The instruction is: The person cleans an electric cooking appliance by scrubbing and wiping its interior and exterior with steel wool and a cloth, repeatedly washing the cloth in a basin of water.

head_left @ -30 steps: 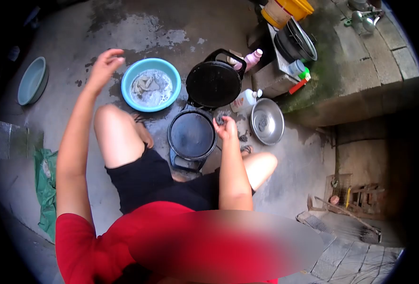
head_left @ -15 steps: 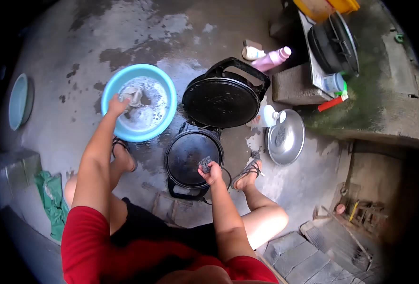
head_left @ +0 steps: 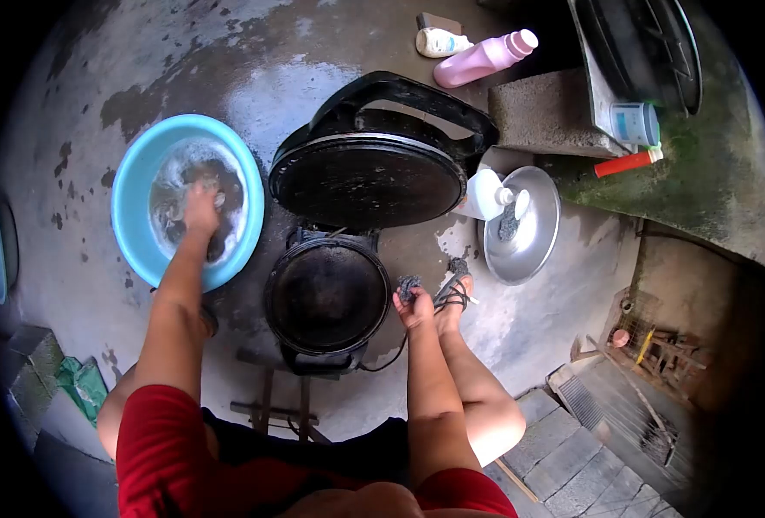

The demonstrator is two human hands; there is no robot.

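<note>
My left hand point(head_left: 199, 209) is down in the cloudy, sudsy water of a light-blue plastic basin point(head_left: 125, 207). Its fingers are blurred and partly under water. A small pale patch shows beside them, but I cannot make out whether it is the cloth. My right hand point(head_left: 414, 309) is closed on a grey steel wool scrubber point(head_left: 408, 287), held just right of an electric griddle. The round black lower plate point(head_left: 329, 298) of this griddle looks wet. Its raised lid point(head_left: 369, 181) leans back with the dark inner face showing.
A metal bowl point(head_left: 542, 233) at the right holds another scrubber point(head_left: 508, 223), with a white bottle point(head_left: 484, 195) beside it. Behind are a pink bottle point(head_left: 486, 60), a small white bottle point(head_left: 441, 42) and a concrete block point(head_left: 542, 112). A power cord point(head_left: 389, 363) runs near my right foot.
My left hand has gone from holding the grey-white cloth at the water's surface down into the water. My right hand has moved from over the lower plate to its right side, keeping the scrubber.
</note>
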